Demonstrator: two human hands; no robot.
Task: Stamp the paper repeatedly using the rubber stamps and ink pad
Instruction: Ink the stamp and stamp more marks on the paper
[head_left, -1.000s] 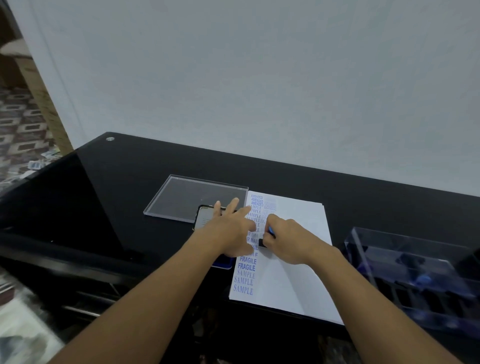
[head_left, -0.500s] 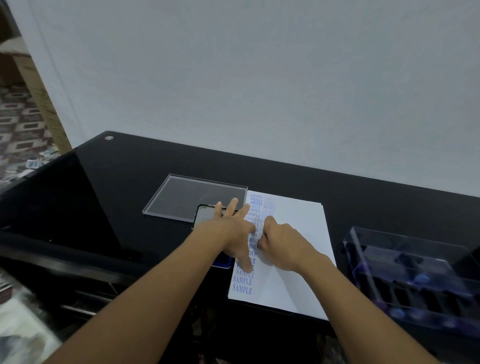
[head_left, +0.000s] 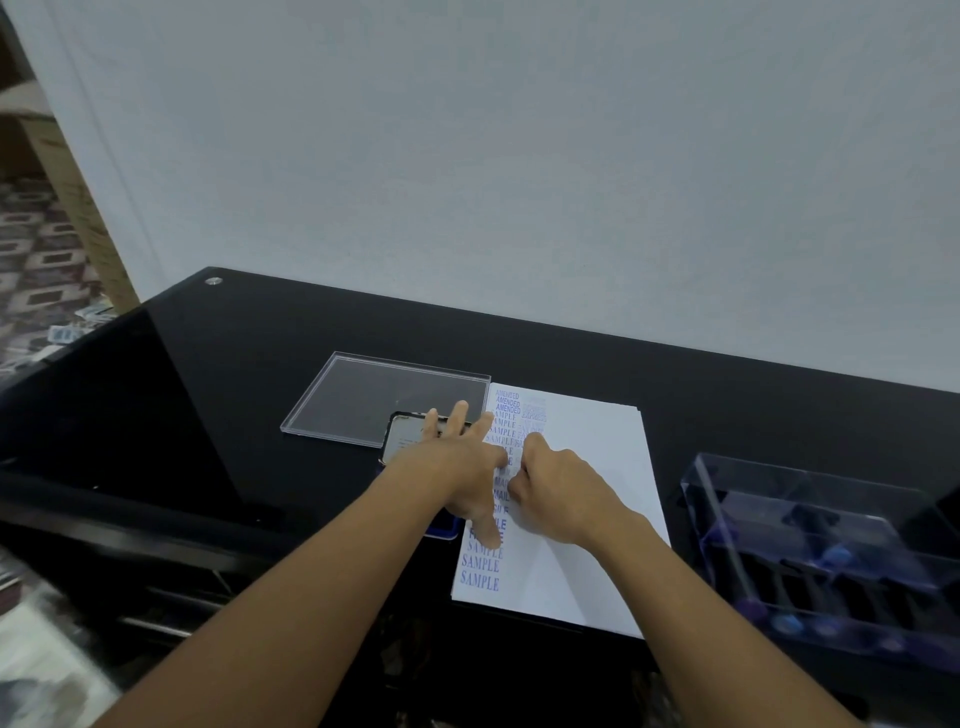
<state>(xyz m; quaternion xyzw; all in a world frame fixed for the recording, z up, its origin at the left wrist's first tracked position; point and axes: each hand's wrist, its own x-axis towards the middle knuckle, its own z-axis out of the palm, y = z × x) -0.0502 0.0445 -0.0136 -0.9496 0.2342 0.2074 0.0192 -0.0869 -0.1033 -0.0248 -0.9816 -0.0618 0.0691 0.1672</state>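
A white sheet of paper (head_left: 582, 499) lies on the black desk, with a column of blue stamped words down its left side. My left hand (head_left: 462, 467) lies flat with spread fingers across the paper's left edge, thumb pointing toward me. My right hand (head_left: 558, 491) is curled over a rubber stamp, pressing it down on the paper beside the left hand; the stamp itself is hidden under the fingers. A corner of the blue ink pad (head_left: 440, 527) shows under my left wrist.
A clear acrylic lid (head_left: 363, 400) lies left of the paper, with a phone (head_left: 402, 439) at its near edge. A clear box (head_left: 831, 556) holding several stamps stands at the right. The black desk (head_left: 208, 389) ends at a white wall behind.
The right hand has slid a little up and left along the stamped column, and the stamp's blue and black tip seen earlier is now covered. The left hand stays flat on the paper.
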